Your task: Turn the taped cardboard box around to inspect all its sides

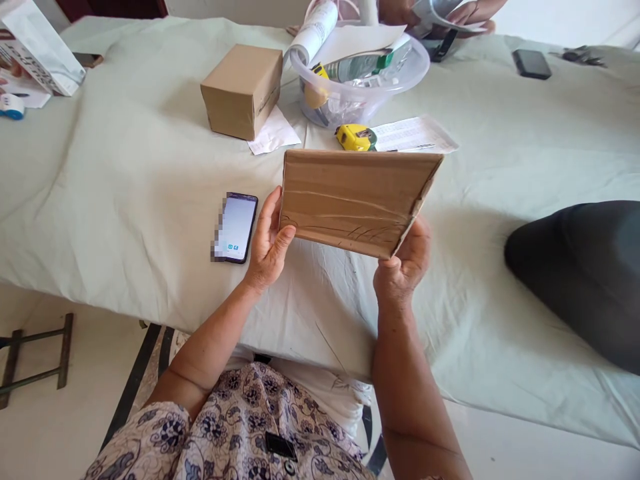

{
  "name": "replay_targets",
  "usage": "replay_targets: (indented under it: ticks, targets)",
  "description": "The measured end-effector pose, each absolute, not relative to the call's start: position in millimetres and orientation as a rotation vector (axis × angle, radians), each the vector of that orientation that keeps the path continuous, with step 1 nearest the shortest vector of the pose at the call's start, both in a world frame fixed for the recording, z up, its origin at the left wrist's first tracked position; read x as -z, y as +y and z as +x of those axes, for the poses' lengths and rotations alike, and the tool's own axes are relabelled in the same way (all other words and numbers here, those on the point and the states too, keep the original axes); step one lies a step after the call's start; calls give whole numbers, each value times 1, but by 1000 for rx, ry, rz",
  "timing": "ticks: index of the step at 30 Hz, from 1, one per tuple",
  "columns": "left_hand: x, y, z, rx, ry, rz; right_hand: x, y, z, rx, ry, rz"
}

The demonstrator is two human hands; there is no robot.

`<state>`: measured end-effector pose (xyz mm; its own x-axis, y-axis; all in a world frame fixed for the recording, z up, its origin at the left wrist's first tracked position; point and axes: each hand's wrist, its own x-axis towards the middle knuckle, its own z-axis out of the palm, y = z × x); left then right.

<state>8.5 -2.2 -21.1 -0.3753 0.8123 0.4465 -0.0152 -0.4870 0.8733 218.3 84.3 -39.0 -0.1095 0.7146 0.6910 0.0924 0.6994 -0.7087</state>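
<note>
A brown cardboard box, creased and lined with dark marks along its near part, is held up above the table between both hands. My left hand grips its left edge, thumb on the near face and fingers behind. At the lower right corner, my right hand is closed around the edge, its fingers partly hidden behind the box. A smartphone with a lit screen lies just left of my left hand. Beyond the held box sit a yellow tape measure and a printed paper with a pen on it.
A closed cardboard box stands on the cloth-covered table, beside a clear plastic basin holding a bottle and other items. A dark rounded object is at right. Another person's hands hold paper at the far side.
</note>
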Motion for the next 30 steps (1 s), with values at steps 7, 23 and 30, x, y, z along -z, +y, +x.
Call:
replay_targets:
  ticks: [7, 23, 30]
  targets:
    - [17, -1, 5, -1979, 1122, 941, 53, 93, 227, -677, -1564, -913]
    - [34, 2, 0, -1739, 1645, 1071, 28, 87, 227, -470, -1265, -976]
    - [26, -2, 4, -1811, 1729, 1084, 27, 86, 223, -440, -1323, -953]
